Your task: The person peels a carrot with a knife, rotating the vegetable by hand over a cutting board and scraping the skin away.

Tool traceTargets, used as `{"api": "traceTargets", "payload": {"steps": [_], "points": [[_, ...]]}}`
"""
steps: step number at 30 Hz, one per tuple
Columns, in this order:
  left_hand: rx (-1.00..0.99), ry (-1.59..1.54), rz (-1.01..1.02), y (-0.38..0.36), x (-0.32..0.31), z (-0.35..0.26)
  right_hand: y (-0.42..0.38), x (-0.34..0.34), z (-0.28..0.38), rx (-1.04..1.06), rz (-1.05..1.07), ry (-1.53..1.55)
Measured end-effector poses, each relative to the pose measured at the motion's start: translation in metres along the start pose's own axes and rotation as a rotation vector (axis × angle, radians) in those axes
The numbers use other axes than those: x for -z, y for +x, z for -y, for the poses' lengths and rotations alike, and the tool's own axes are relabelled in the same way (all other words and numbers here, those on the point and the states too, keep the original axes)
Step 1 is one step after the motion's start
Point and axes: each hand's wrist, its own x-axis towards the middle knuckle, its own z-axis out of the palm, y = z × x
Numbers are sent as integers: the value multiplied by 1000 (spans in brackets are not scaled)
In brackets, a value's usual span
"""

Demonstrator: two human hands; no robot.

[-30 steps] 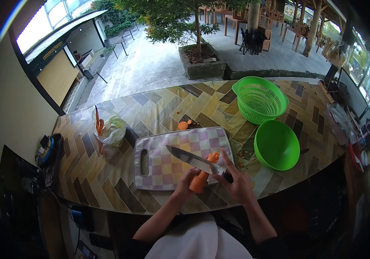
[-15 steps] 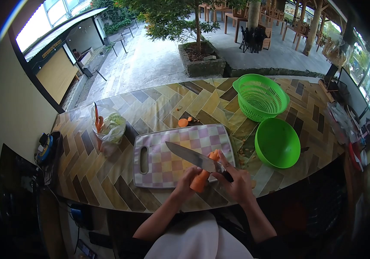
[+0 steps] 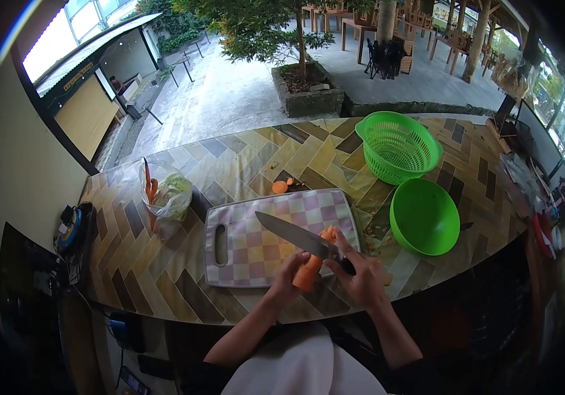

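Wrapped round a thick orange carrot (image 3: pixel 305 276) is my left hand (image 3: pixel 286 276), close over the front edge of the checkered cutting board (image 3: pixel 256 247). My right hand (image 3: pixel 361 280) grips a kitchen knife (image 3: pixel 289 232) by its handle, its broad blade pointing up and left across the carrot. The carrot's far end (image 3: pixel 328 233) shows beyond the blade, beside my right fingers. Behind the board lie a few cut carrot pieces (image 3: pixel 280 187) on the tabletop.
A green colander (image 3: pixel 371 155) and a green bowl (image 3: pixel 424 220) stand right of the board. At the left sits a plastic bag (image 3: pixel 176 201) with carrots and a pale green vegetable. The table (image 3: pixel 141 276) has a herringbone pattern; a planter (image 3: pixel 309 102) with a tree stands beyond it.
The knife and the carrot have shifted very slightly in my hands. Both hands keep their hold, and the board, bowl and colander stay where they were.
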Motion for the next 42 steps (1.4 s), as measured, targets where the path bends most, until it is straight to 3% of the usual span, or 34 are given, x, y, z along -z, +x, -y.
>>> {"api": "traceTargets", "payload": {"steps": [8, 10, 17, 22, 25, 42], "points": [[23, -81, -54, 1, 7, 3, 2, 6, 7, -143, 137, 48], [1, -87, -84, 0, 3, 2, 4, 5, 4, -96, 96, 128], [50, -111, -13, 2, 15, 6, 7, 15, 12, -169, 146, 219], [74, -120, 21, 2, 20, 7, 4, 9, 11, -148, 99, 237], [33, -8, -90, 2, 14, 11, 3, 9, 12, -174, 100, 225], [-2, 19, 22, -1, 5, 3, -1, -4, 12, -112, -28, 140]]}}
